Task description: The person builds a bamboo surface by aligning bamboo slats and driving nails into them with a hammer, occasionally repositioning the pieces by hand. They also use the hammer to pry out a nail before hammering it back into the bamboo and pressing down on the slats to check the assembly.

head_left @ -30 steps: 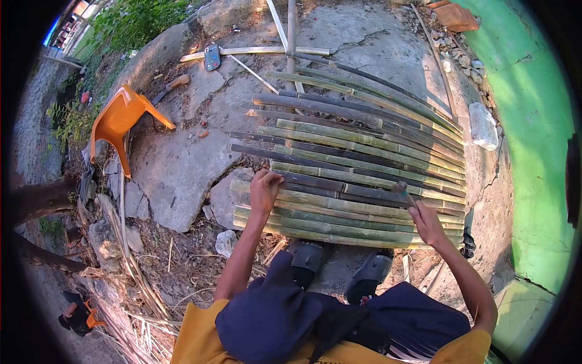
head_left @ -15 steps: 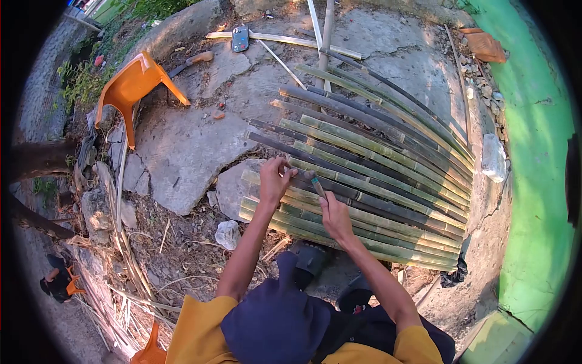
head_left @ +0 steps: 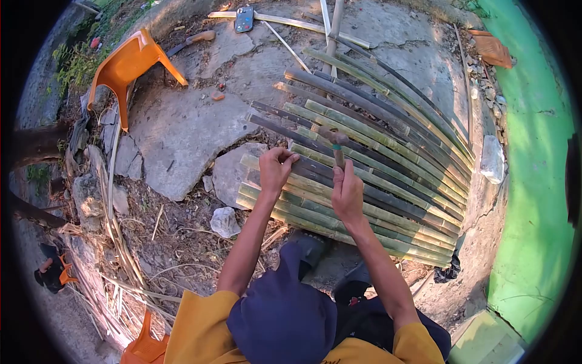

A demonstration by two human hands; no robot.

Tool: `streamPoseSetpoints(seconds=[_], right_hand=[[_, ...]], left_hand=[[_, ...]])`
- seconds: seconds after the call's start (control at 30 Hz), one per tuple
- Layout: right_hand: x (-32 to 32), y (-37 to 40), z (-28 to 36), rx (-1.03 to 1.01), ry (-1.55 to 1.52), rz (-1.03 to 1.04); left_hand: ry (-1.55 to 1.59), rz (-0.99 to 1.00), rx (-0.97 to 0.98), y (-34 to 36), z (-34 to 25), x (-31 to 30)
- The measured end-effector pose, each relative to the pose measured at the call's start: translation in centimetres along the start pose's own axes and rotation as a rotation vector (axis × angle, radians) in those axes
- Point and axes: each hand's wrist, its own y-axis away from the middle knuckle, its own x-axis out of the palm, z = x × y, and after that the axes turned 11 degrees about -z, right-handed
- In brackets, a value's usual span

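My left hand (head_left: 276,172) is closed in a pinch over the left ends of the bamboo slats (head_left: 383,138). What its fingertips hold, if anything, is too small to make out. In my right hand (head_left: 348,194) is the handle of a hammer (head_left: 337,145), whose metal head is up above the slats, to the right of the left hand. A green-blue band circles the handle just under the head. The slats lie side by side, some green and some dark, fanning out toward the left.
An orange plastic chair (head_left: 124,71) stands upper left, near a wooden-handled blade (head_left: 188,42). A phone (head_left: 244,19) lies at the back on a pale strip. White stones (head_left: 225,222) and cracked concrete (head_left: 182,142) surround the slats. A green wall (head_left: 536,200) runs along the right.
The hammer has risen away from the left hand's fingertips, with the right hand moving slightly up and right. My left hand keeps its pinch at nearly the same spot. The view has shifted a little.
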Motion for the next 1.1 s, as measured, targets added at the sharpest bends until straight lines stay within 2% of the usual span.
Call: streamPoseSetpoints(seconds=[0.03, 0.1, 0.17, 0.23, 0.33, 0.4, 0.43, 0.5, 0.53, 0.57, 0.63, 0.7, 0.8, 0.83, 0.9, 0.93, 1.03, 1.1], right_hand=[[0.1, 0.4, 0.3, -0.018, -0.063, -0.067], [2.3, 2.2, -3.5, -0.009, -0.011, -0.017], [3.1, 2.8, -4.5, 0.085, 0.284, 0.291], [2.7, 2.6, -3.6, 0.112, 0.255, 0.301], [1.5, 0.6, -2.1, 0.092, 0.264, 0.265], [0.1, -0.5, 0.4, 0.057, 0.080, 0.172], [0.4, -0.2, 0.2, 0.065, 0.081, 0.183], [0.7, 0.8, -0.2, -0.051, -0.016, -0.030], [1.7, 1.5, -2.2, 0.083, 0.212, 0.213], [2.3, 2.0, -3.4, 0.073, 0.218, 0.200], [2.8, 2.3, -2.9, 0.053, 0.323, 0.315], [2.0, 2.0, -1.9, 0.062, 0.272, 0.283], [0.2, -0.4, 2.3, 0.089, -0.017, 0.037], [0.8, 0.1, 1.5, 0.099, -0.018, 0.047], [2.2, 1.6, -1.3, -0.019, 0.024, -0.055], [3.1, 2.7, -3.5, 0.091, 0.384, 0.276], [2.9, 2.1, -2.4, 0.148, 0.270, 0.334], [1.9, 0.2, -2.8, 0.192, 0.203, 0.266]], left_hand=[[-0.008, 0.007, -0.014, 0.1, 0.4, -0.1], [0.032, 0.004, -0.029, 0.1, 0.4, 0.2], [0.027, 0.010, -0.006, 0.2, 0.1, 0.1], [-0.005, -0.016, 0.024, 0.1, 0.0, 0.1], [0.027, -0.035, 0.036, 0.2, 0.1, 0.2], [0.016, -0.037, 0.045, 0.5, 0.3, 0.2], [0.007, -0.049, 0.073, 0.3, 0.4, 0.2], [-0.018, -0.026, 0.037, 0.7, 0.8, 0.0], [-0.003, -0.022, 0.031, 0.7, 1.2, 0.2], [0.022, -0.026, 0.035, 0.2, 1.0, 0.5], [-0.009, -0.040, 0.090, -0.8, 0.1, 0.6], [0.008, -0.025, 0.045, 0.1, 0.2, 0.2], [0.027, -0.018, 0.039, 0.3, 0.5, 0.5], [0.015, -0.030, 0.060, 0.1, 0.7, 0.4], [0.030, -0.014, 0.046, 0.4, 0.6, 0.2], [0.017, -0.018, 0.059, 0.1, 0.6, 0.4], [-0.019, -0.008, 0.077, -0.3, 0.0, 0.2], [-0.031, -0.012, 0.136, -0.2, 0.0, 0.2]])
